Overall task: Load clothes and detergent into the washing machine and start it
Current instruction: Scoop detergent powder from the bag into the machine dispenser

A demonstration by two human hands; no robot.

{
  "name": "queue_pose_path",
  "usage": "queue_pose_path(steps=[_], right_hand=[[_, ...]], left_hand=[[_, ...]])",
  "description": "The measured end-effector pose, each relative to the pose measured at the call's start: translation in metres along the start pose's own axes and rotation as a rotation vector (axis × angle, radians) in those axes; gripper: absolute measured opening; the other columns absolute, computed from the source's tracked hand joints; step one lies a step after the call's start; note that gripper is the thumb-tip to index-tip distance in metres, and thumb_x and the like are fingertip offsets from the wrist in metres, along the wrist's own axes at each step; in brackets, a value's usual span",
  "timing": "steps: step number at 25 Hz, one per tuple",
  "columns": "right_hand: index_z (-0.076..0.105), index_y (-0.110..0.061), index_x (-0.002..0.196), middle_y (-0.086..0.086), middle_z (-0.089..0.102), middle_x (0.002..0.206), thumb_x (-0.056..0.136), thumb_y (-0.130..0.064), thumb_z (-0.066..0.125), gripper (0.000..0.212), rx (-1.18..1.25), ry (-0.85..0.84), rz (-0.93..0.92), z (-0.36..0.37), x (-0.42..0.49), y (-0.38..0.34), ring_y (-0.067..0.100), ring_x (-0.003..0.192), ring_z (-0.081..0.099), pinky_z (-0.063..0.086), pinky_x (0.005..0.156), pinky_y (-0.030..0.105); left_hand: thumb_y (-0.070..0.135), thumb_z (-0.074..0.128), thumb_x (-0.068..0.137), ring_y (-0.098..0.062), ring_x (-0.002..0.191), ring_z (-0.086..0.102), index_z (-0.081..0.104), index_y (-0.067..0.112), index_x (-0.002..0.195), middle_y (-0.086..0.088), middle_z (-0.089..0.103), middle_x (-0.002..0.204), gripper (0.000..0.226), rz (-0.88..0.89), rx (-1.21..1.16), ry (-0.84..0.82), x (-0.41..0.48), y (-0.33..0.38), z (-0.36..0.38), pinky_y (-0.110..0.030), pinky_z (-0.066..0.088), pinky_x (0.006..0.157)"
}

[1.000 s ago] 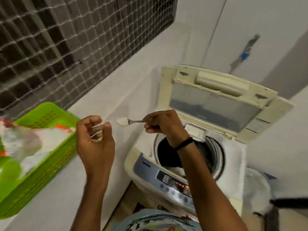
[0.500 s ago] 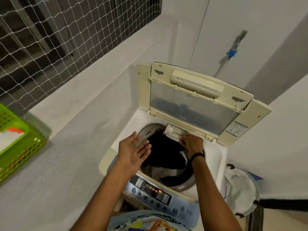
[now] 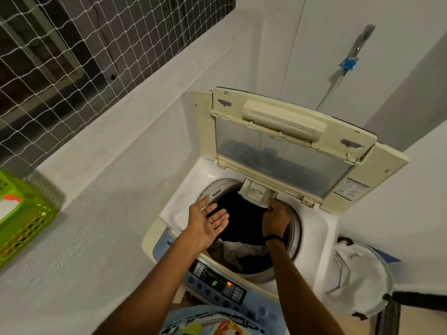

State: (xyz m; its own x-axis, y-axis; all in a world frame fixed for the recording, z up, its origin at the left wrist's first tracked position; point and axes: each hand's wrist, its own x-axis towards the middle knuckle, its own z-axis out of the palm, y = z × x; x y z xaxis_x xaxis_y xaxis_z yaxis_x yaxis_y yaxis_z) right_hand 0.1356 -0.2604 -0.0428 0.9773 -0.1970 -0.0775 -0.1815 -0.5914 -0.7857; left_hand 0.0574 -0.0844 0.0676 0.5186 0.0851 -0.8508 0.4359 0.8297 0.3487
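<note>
the view is now sitting over the washer (image 3: 312, 228), where a second ago it was taking in the green basket (image 3: 21, 221) at the left and a spoon of white powder held in the right hand. half a second ago both hands were already arriving at the tub; now the spoon is no longer showing anywhere, and the right hand (image 3: 275, 220) is resting at the near edge of the drawer (image 3: 257, 193), which is standing pulled out over the far rim of the tub. its fingers (image 3: 272, 206) are curling against the drawer front, but whether they are pinching it or still hiding the spoon is something i cannot tell. the left hand (image 3: 208, 226) is hovering palm up over the left rim, its fingers (image 3: 219, 217) spread and gripping nothing.

the clothes (image 3: 242, 228) are lying inside the tub, a dark mass with paler cloth toward the near side, so loading is looking done. something pale is showing in the drawer, though whether it is powder is too small to tell. the lid (image 3: 285, 146) is standing raised at the far side, and the panel (image 3: 219, 282) at the near edge is glowing with a green figure and an orange light, so the power is seeming to be on.

judging from this, the detergent step is probably finishing; pushing the drawer in, lowering the lid and pressing start are remaining.
</note>
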Motion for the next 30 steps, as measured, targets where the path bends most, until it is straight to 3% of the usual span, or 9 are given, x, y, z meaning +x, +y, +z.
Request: queue_pose_path(steps=[4, 9, 11, 15, 17, 20, 23, 27, 30], right_hand=[[0.069, 0.006, 0.113, 0.026, 0.069, 0.113, 0.079, 0.019, 0.052, 0.040, -0.048, 0.025, -0.090, 0.003, -0.003, 0.003, 0.040, 0.111, 0.063, 0.048, 0.101, 0.046], [0.068, -0.005, 0.081, 0.012, 0.067, 0.078, 0.085, 0.006, 0.055, 0.018, 0.030, 0.081, -0.055, -0.005, -0.006, -0.019, 0.026, 0.075, 0.063, 0.051, 0.072, 0.030], [0.074, -0.009, 0.089, 0.009, 0.074, 0.086, 0.089, -0.007, 0.060, 0.014, 0.122, 0.054, 0.054, -0.009, -0.011, -0.043, 0.024, 0.083, 0.068, 0.053, 0.079, 0.031], [0.073, -0.002, 0.087, 0.011, 0.074, 0.087, 0.089, -0.006, 0.064, 0.010, 0.659, -0.175, 0.240, -0.013, -0.037, -0.108, 0.026, 0.089, 0.071, 0.059, 0.088, 0.042], [0.070, 0.000, 0.091, 0.016, 0.072, 0.094, 0.089, -0.001, 0.061, 0.009, 0.947, -0.353, 0.309, -0.019, -0.061, -0.152, 0.032, 0.098, 0.068, 0.057, 0.088, 0.038], [0.069, 0.003, 0.097, 0.015, 0.073, 0.089, 0.089, -0.001, 0.061, 0.012, 1.052, -0.594, 0.322, -0.019, -0.098, -0.227, 0.026, 0.088, 0.070, 0.059, 0.078, 0.028], [0.069, 0.004, 0.092, 0.012, 0.074, 0.078, 0.088, 0.002, 0.059, 0.011, 1.047, -0.822, 0.222, -0.007, -0.141, -0.299, 0.023, 0.079, 0.073, 0.059, 0.072, 0.026], [0.068, 0.010, 0.089, 0.025, 0.071, 0.080, 0.085, 0.009, 0.060, 0.010, 0.913, -1.052, -0.125, 0.033, -0.204, -0.379, 0.031, 0.077, 0.072, 0.061, 0.077, 0.036], [0.074, -0.001, 0.085, 0.020, 0.073, 0.078, 0.087, 0.000, 0.062, 0.012, 0.515, -0.965, -0.501, 0.079, -0.240, -0.415, 0.028, 0.072, 0.071, 0.059, 0.076, 0.040]], left_hand=[[0.046, 0.060, 0.089, -0.032, 0.115, 0.061, 0.058, 0.009, 0.126, -0.020, 0.063, 0.124, 0.052, -0.004, 0.004, 0.017, 0.005, -0.001, 0.000, -0.042, 0.047, 0.104], [0.046, 0.059, 0.090, -0.031, 0.114, 0.061, 0.058, 0.010, 0.126, -0.019, 0.063, 0.124, 0.051, 0.026, -0.026, 0.016, 0.002, 0.005, -0.002, -0.041, 0.047, 0.103], [0.043, 0.057, 0.092, -0.030, 0.113, 0.061, 0.060, 0.011, 0.122, -0.017, 0.064, 0.124, 0.044, 0.095, -0.040, 0.029, -0.005, 0.011, -0.004, -0.039, 0.048, 0.102], [0.028, 0.054, 0.097, -0.025, 0.098, 0.065, 0.062, 0.014, 0.117, -0.011, 0.068, 0.113, 0.026, 0.341, -0.101, 0.089, -0.045, 0.039, -0.013, -0.035, 0.051, 0.095], [0.021, 0.052, 0.097, -0.022, 0.089, 0.066, 0.062, 0.015, 0.116, -0.008, 0.070, 0.104, 0.022, 0.467, -0.143, 0.112, -0.076, 0.061, -0.027, -0.032, 0.052, 0.086], [0.012, 0.054, 0.097, -0.020, 0.082, 0.067, 0.063, 0.015, 0.107, -0.006, 0.072, 0.096, 0.015, 0.705, -0.182, 0.141, -0.128, 0.096, -0.060, -0.029, 0.053, 0.080], [0.005, 0.059, 0.093, -0.020, 0.078, 0.066, 0.063, 0.014, 0.106, -0.008, 0.072, 0.094, 0.016, 0.972, -0.245, 0.203, -0.183, 0.126, -0.101, -0.024, 0.054, 0.071], [0.002, 0.063, 0.090, -0.019, 0.070, 0.062, 0.062, 0.014, 0.104, -0.011, 0.070, 0.089, 0.018, 1.338, -0.320, 0.412, -0.245, 0.160, -0.173, -0.027, 0.051, 0.064], [0.008, 0.067, 0.089, -0.016, 0.075, 0.062, 0.064, 0.018, 0.102, -0.002, 0.069, 0.087, 0.017, 1.419, -0.187, 0.676, -0.267, 0.183, -0.228, -0.033, 0.050, 0.070]])
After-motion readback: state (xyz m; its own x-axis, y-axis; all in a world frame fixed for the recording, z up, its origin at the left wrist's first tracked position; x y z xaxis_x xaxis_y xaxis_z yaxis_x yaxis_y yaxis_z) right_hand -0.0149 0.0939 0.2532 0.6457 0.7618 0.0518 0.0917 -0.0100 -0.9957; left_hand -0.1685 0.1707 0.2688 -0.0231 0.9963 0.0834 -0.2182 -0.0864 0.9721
